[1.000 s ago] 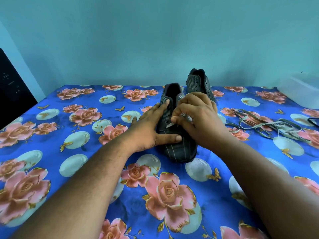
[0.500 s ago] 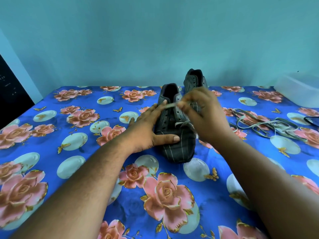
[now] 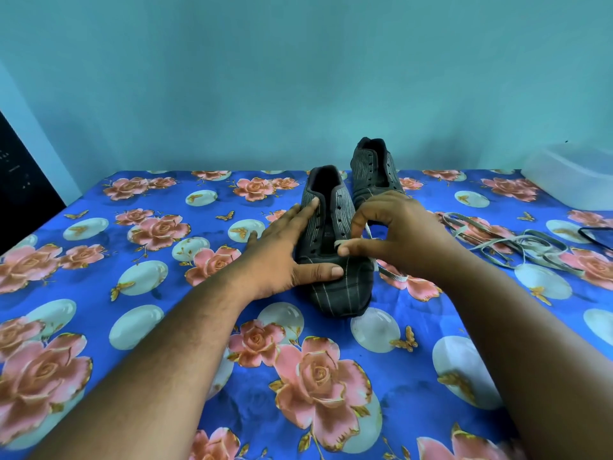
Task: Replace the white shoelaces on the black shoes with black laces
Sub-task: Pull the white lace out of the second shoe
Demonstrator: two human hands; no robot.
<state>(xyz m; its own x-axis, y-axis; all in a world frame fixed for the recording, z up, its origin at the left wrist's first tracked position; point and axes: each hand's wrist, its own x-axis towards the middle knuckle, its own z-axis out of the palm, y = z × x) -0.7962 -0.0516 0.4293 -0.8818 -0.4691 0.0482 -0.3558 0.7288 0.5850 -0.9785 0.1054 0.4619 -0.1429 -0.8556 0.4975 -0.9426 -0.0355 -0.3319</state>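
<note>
Two black pinstriped shoes stand on the floral cloth, toes toward me. My left hand (image 3: 287,249) lies flat along the left side of the near shoe (image 3: 335,283), thumb across its toe, holding it down. My right hand (image 3: 394,234) pinches a white lace (image 3: 393,275) at the shoe's lowest eyelets; the lace's loose end trails off the shoe's right side onto the cloth. The upper eyelets of the near shoe are bare. Behind it to the right, the far shoe (image 3: 373,171) shows bare eyelets too.
A loose pile of pale laces (image 3: 517,244) lies right of my right hand. A black lace (image 3: 595,232) peeks in at the right edge. A clear plastic tub (image 3: 570,174) sits at the back right. The blue floral cloth (image 3: 166,293) covers the surface; a dark object (image 3: 20,180) stands at far left.
My right hand pulled the white lace up out of the eyelets, then came back down to the lowest row. More eyelets are bare now. My left hand stayed on the shoe.
</note>
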